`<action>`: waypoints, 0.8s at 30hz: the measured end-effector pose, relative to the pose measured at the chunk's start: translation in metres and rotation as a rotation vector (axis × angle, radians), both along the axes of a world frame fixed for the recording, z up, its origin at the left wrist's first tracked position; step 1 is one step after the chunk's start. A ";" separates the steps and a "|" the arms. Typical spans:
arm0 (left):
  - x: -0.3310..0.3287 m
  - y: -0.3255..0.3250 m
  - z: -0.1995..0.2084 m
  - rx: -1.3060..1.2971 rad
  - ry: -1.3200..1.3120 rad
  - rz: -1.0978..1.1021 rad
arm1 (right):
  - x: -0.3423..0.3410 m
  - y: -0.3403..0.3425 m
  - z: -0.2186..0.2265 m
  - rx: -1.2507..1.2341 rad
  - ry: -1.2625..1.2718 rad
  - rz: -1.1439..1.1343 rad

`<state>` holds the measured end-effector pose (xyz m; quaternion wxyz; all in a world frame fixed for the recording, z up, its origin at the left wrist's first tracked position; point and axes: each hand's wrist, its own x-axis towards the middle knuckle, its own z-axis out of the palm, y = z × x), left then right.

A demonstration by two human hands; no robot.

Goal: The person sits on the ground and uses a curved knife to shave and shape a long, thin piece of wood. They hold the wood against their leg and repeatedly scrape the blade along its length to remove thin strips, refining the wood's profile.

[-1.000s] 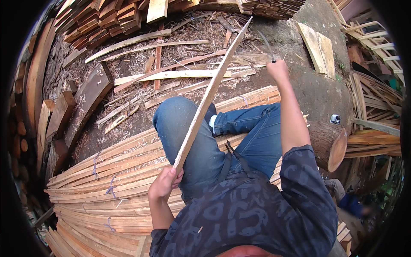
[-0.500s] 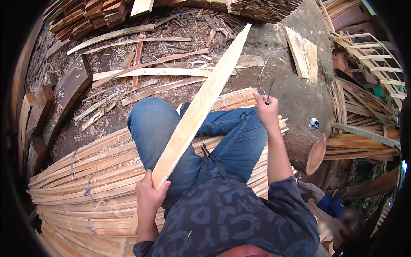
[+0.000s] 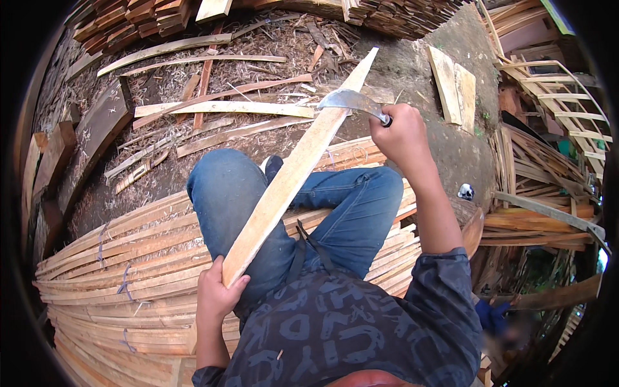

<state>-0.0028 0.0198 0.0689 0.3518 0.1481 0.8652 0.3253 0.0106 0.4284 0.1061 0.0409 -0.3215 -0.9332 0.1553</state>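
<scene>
My left hand (image 3: 218, 290) grips the near end of a long pale wooden plank (image 3: 290, 177), thumb on one edge. The plank slants across my left thigh and narrows to a point at its far end. My right hand (image 3: 401, 137) is closed around the dark handle of a sickle-like curved knife (image 3: 348, 100). Its broad, hooked metal blade lies across the plank near the pointed end; whether it touches the wood I cannot tell. I sit with bent legs in blue jeans (image 3: 227, 187).
Bundled wooden strips (image 3: 129, 271) lie beneath and left of me. Loose slats (image 3: 225, 109) and shavings cover the ground ahead. Stacked boards (image 3: 135, 19) stand at the back. A cut log (image 3: 474, 233) and two short boards (image 3: 451, 87) are on the right. Another person's blue clothing (image 3: 493, 316) shows lower right.
My right hand has turned and moved slightly forward, bringing the curved blade over the plank's far part. The plank's tip has dropped a little; my left hand still holds its near end.
</scene>
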 end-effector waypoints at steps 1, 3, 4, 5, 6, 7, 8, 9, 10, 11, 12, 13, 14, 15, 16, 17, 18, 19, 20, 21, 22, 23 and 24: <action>0.001 -0.001 -0.002 0.003 0.013 0.005 | -0.007 0.020 -0.004 0.030 -0.034 -0.116; -0.002 0.001 0.002 -0.021 -0.018 -0.024 | -0.001 0.095 -0.027 0.086 -0.080 -0.331; -0.005 0.003 0.003 -0.025 -0.028 -0.042 | 0.013 0.129 -0.042 0.114 -0.081 -0.425; -0.005 0.002 0.002 -0.020 -0.004 -0.035 | 0.025 0.141 -0.045 0.075 -0.050 -0.420; -0.001 0.000 0.002 -0.011 0.018 -0.020 | 0.034 0.147 -0.043 0.038 -0.020 -0.406; 0.003 0.000 0.000 -0.011 0.038 0.004 | 0.035 0.143 -0.040 -0.006 0.005 -0.383; 0.003 0.003 -0.001 -0.022 0.077 -0.001 | 0.037 0.133 -0.039 -0.028 0.025 -0.353; 0.002 0.005 -0.001 -0.038 0.102 -0.026 | 0.043 0.111 -0.035 -0.055 0.030 -0.343; 0.004 0.003 -0.002 -0.055 0.132 -0.039 | 0.038 0.082 -0.026 -0.046 0.027 -0.266; 0.006 0.002 -0.008 -0.034 0.164 -0.038 | 0.030 0.054 -0.016 -0.040 0.025 -0.198; 0.005 0.004 -0.009 -0.034 0.161 -0.045 | 0.025 0.034 -0.005 -0.020 -0.013 -0.121; 0.008 0.002 -0.010 -0.036 0.164 -0.036 | 0.016 0.017 0.004 -0.003 -0.044 -0.028; 0.007 0.001 -0.010 -0.038 0.168 -0.038 | 0.010 0.008 0.007 0.016 -0.059 0.015; 0.006 0.002 -0.010 -0.043 0.174 -0.034 | 0.006 0.004 0.011 0.040 -0.071 0.050; 0.006 0.004 -0.011 -0.049 0.180 -0.028 | 0.003 0.003 0.014 0.062 -0.084 0.086; 0.006 0.005 -0.012 -0.056 0.188 -0.020 | 0.000 0.009 0.018 0.145 -0.203 0.057; 0.007 0.006 -0.010 -0.058 0.190 -0.010 | -0.001 0.023 0.014 0.209 -0.190 0.023; 0.007 0.007 -0.009 -0.056 0.192 -0.003 | -0.001 0.043 0.010 0.277 -0.177 -0.014; 0.009 0.008 -0.008 -0.056 0.192 0.003 | -0.003 0.065 0.010 0.264 -0.251 -0.117; 0.012 0.007 -0.006 -0.061 0.195 0.009 | -0.006 0.088 0.013 0.256 -0.318 -0.212; 0.013 0.008 -0.006 -0.063 0.201 0.014 | 0.001 0.115 0.010 0.301 -0.318 -0.263; 0.012 0.009 -0.005 -0.063 0.204 0.011 | 0.012 0.136 0.006 0.347 -0.322 -0.322; 0.011 0.009 -0.004 -0.071 0.201 -0.002 | 0.022 0.141 0.007 0.286 -0.299 -0.352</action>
